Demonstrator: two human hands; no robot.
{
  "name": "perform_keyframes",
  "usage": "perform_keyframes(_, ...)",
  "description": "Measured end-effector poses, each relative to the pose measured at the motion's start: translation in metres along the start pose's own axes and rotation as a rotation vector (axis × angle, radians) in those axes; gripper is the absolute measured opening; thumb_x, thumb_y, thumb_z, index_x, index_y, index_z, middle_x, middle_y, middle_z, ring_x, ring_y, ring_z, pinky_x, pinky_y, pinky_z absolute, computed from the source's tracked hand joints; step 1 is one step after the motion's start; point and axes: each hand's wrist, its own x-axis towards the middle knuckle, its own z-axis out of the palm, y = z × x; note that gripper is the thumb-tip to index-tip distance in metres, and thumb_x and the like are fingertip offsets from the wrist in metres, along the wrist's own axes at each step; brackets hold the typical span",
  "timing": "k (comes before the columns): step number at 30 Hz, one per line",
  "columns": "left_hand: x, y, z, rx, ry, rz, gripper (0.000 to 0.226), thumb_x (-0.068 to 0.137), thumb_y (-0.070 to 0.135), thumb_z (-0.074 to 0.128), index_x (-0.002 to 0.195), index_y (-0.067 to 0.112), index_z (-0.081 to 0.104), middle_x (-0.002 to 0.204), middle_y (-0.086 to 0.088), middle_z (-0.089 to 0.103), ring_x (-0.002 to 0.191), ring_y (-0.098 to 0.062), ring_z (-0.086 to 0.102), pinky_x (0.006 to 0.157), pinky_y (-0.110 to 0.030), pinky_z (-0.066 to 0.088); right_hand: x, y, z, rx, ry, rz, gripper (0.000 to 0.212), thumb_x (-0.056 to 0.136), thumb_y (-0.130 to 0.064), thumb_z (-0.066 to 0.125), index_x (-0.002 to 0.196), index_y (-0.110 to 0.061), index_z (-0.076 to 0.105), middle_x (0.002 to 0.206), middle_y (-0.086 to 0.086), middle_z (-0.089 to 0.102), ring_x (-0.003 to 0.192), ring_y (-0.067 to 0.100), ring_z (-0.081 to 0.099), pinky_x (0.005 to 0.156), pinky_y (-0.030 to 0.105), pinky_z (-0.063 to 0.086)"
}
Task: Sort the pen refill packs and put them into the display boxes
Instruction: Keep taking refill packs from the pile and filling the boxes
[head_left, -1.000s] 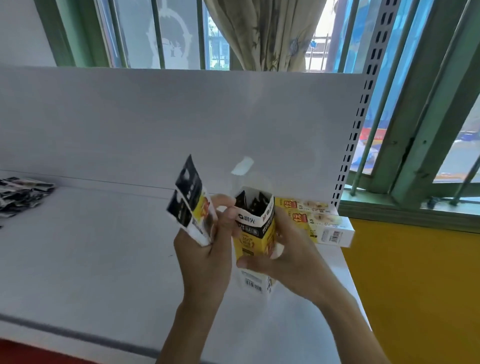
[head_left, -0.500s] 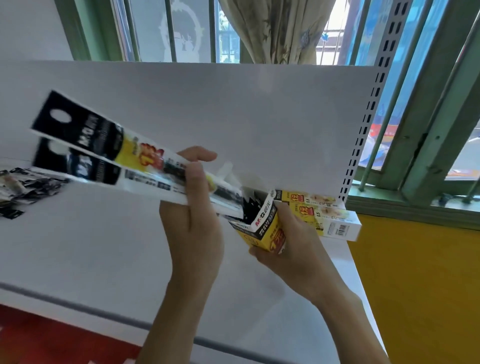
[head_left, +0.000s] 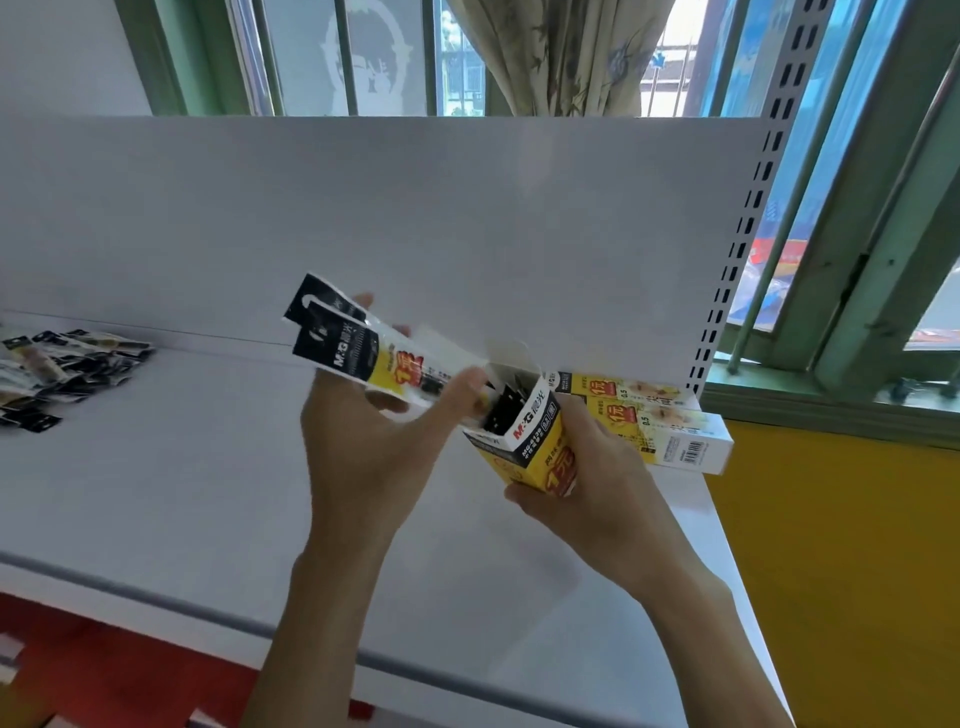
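Note:
My left hand (head_left: 374, 447) grips two long black, yellow and white pen refill packs (head_left: 358, 353), their lower ends reaching into the open top of a yellow, black and white display box (head_left: 540, 441). My right hand (head_left: 597, 493) holds that box tilted above the white shelf (head_left: 182, 493), fingers wrapped round its lower part. Black pack tops show inside the box. A loose pile of more refill packs (head_left: 57, 374) lies on the shelf at the far left.
Two closed yellow and white boxes (head_left: 654, 421) lie stacked at the shelf's back right corner. A white back panel (head_left: 467, 234) rises behind the shelf, with a perforated upright (head_left: 743, 249) at its right end. A yellow wall and a green window frame stand to the right.
My left hand has swung the two packs from pointing far left to steeper, and slid their lower ends into the box mouth. The box stays tilted in my right hand.

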Motion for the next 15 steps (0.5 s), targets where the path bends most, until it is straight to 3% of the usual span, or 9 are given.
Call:
perform_keyframes(3, 0.002, 0.002, -0.006, -0.042, 0.148, 0.065, 0.037, 0.071, 0.031, 0.068, 0.099, 0.040, 0.046, 0.079, 0.033, 0.062, 0.071, 0.007, 0.061, 0.061, -0.010, 0.047, 0.000, 0.000, 0.001, -0.008, -0.004, -0.005, 0.068, 0.072, -0.030, 0.074, 0.127, -0.035, 0.035, 0.116, -0.015, 0.052, 0.101, 0.009, 0.052, 0.082, 0.035, 0.050)
perform_keyframes(6, 0.005, 0.006, -0.010, 0.154, -0.018, 0.035, 0.014, 0.076, 0.031, 0.070, 0.081, 0.037, 0.059, 0.070, 0.021, 0.066, 0.063, 0.007, 0.061, 0.057, -0.008, 0.044, 0.000, -0.001, 0.000, -0.045, 0.009, -0.029, 0.070, 0.072, -0.028, 0.075, 0.129, -0.033, 0.035, 0.116, -0.019, 0.040, 0.098, 0.004, 0.044, 0.082, 0.026, 0.045)
perform_keyframes(9, 0.004, 0.009, -0.009, 0.305, -0.218, -0.042, 0.023, 0.074, 0.048, 0.068, 0.092, 0.036, 0.059, 0.075, 0.021, 0.065, 0.070, 0.017, 0.058, 0.056, 0.001, 0.039, 0.000, -0.001, -0.004, -0.104, -0.002, -0.041, 0.071, 0.072, -0.026, 0.074, 0.131, -0.032, 0.035, 0.120, -0.015, 0.034, 0.093, 0.001, 0.037, 0.077, 0.019, 0.040)
perform_keyframes(11, 0.002, 0.010, -0.008, 0.277, -0.126, -0.034, 0.034, 0.073, 0.056, 0.065, 0.100, 0.038, 0.054, 0.084, 0.023, 0.061, 0.077, 0.016, 0.056, 0.058, 0.001, 0.040, -0.001, 0.000, -0.007, -0.116, -0.010, -0.047, 0.074, 0.072, -0.026, 0.074, 0.134, -0.032, 0.033, 0.123, -0.015, 0.034, 0.095, 0.000, 0.035, 0.078, 0.017, 0.038)
perform_keyframes(13, 0.004, 0.009, -0.009, 0.231, -0.064, 0.005, 0.020, 0.074, 0.041, 0.065, 0.091, 0.037, 0.057, 0.081, 0.023, 0.065, 0.078, 0.010, 0.060, 0.060, -0.003, 0.043, -0.002, 0.002, -0.010, -0.126, -0.013, -0.045, 0.076, 0.073, -0.026, 0.074, 0.136, -0.033, 0.032, 0.125, -0.016, 0.034, 0.096, -0.001, 0.034, 0.080, 0.017, 0.037)
perform_keyframes(15, 0.005, 0.007, -0.007, 0.330, -0.161, 0.043, 0.010, 0.075, 0.028, 0.071, 0.079, 0.034, 0.063, 0.075, 0.024, 0.066, 0.074, 0.008, 0.062, 0.060, -0.004, 0.043, -0.003, 0.005, -0.013, -0.142, -0.011, -0.033, 0.075, 0.073, -0.026, 0.074, 0.135, -0.034, 0.032, 0.124, -0.017, 0.034, 0.097, -0.001, 0.034, 0.079, 0.017, 0.036)
